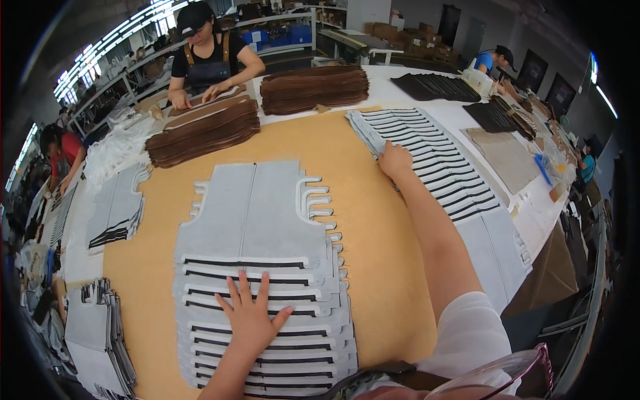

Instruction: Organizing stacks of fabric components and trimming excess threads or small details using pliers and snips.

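My left hand [252,315] lies with fingers spread on an overlapping row of pale grey cut-out panels [241,217] with white-and-black slotted strips, in the middle of a tan sheet [393,293]. My right hand [395,160] reaches to the far end of a second fanned row of striped grey panels [453,173] at the right, its fingers closed on the left edge of the top pieces. More grey panels [117,200] lie at the left, and a thicker stack of them [93,333] sits at the lower left.
Brown piles [313,90] [200,133] and black piles [433,87] line the far side of the white table [527,227]. A co-worker [207,60] handles brown pieces opposite; other people [63,150] work at left and right. A railing [303,30] and cardboard boxes [413,40] stand beyond.
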`<move>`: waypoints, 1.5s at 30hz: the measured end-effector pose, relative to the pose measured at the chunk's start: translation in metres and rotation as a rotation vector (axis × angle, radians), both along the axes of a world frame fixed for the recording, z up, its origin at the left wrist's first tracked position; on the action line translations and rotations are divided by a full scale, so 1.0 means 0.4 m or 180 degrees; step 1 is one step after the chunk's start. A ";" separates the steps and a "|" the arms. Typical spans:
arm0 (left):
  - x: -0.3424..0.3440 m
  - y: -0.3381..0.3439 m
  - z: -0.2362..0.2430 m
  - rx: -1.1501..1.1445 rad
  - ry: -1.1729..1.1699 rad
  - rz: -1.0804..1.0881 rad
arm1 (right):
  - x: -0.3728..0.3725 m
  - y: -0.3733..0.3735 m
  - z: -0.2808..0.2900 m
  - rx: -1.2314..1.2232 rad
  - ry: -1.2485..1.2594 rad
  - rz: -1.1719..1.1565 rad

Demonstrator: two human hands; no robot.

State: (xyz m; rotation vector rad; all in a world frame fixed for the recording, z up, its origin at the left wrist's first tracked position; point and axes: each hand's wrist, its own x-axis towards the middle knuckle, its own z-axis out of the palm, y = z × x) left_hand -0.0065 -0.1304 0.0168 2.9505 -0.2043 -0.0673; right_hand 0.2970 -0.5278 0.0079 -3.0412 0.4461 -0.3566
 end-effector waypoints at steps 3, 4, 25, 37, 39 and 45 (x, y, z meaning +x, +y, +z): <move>-0.009 -0.021 -0.006 -0.0007 -0.0061 0.0057 | 0.059 -0.018 -0.014 -0.0361 -0.0076 -0.0249; -0.011 -0.018 -0.004 0.0022 -0.0030 0.0085 | 0.069 0.014 -0.005 -0.0455 -0.0052 -0.0371; 0.004 -0.007 0.018 -0.0095 0.0428 -0.0022 | 0.173 -0.209 -0.036 0.1862 -0.1185 -0.0602; 0.001 -0.009 0.021 -0.0062 0.0459 -0.0045 | 0.127 0.003 -0.009 -0.0137 0.0084 -0.0096; 0.002 -0.005 0.026 -0.0002 0.0391 -0.0152 | 0.139 -0.019 -0.007 0.0087 0.0268 0.0062; 0.012 0.067 0.064 -0.0026 0.0649 -0.0518 | 0.134 -0.066 -0.017 0.0081 -0.0807 0.0055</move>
